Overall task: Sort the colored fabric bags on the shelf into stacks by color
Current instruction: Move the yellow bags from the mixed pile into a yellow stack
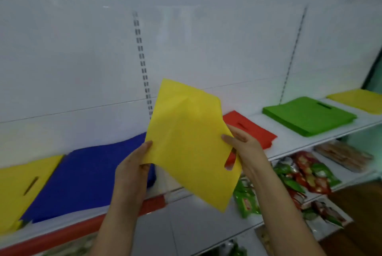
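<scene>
Shelf [289, 142] is carrying flat stacks: blue stack [86, 175], green stack [308, 116], red stack [252, 129]. Yellow bag [186, 142], creased with a cut-out handle slot, is hanging tilted above the shelf; left grip [132, 171] and right grip [244, 144] are pinching its opposite edges.

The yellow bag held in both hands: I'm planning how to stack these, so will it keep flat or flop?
The yellow bag likely flops: its free corners bend. It looks thin and light, held by the left hand and right hand at its edges.
</scene>
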Available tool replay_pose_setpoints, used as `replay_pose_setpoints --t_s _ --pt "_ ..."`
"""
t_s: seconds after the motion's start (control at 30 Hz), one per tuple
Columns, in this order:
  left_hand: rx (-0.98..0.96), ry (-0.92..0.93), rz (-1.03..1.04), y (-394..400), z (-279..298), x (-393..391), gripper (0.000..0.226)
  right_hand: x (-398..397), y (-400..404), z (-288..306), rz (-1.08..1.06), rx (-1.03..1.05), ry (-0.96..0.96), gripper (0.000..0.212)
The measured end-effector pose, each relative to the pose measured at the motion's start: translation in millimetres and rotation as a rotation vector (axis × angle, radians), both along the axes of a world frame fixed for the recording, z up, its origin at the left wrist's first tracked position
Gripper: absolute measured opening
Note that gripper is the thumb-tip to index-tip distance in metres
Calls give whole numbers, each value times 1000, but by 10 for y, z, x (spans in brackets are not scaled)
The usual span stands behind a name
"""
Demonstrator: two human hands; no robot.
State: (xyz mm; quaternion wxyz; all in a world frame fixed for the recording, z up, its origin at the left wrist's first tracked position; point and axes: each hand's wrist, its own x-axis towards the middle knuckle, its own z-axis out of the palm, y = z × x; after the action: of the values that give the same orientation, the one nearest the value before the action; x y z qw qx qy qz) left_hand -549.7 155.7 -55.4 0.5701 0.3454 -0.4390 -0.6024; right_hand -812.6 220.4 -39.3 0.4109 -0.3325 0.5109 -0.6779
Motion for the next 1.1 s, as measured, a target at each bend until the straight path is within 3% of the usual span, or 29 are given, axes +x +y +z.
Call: replay_pose_setpoints --t_s 0.07,0.2,0.33,0.47,0.8,1.1 --pt "-28 -34 -26 114 -64 -695 16 -614 370 -38 -147 43 91 45" --pt "-55 -123 -120 353 -177 -1971 22 -1701 1047 -179 -474 91 185 28" --pt "-130 -183 -238 602 -223 -2988 22 -2641 1579 -364 -744 180 336 25" --pt "-198 -256 -351 717 -288 -3874 21 -3413 1912 -531 -964 236 371 20" --pt "-363 -417 -467 424 -365 -6006 23 -5306 1841 -680 -1132 355 522 26" --pt "-346 -456 -506 -33 -228 -7589 28 -7059 1242 -399 -1176 462 552 31"
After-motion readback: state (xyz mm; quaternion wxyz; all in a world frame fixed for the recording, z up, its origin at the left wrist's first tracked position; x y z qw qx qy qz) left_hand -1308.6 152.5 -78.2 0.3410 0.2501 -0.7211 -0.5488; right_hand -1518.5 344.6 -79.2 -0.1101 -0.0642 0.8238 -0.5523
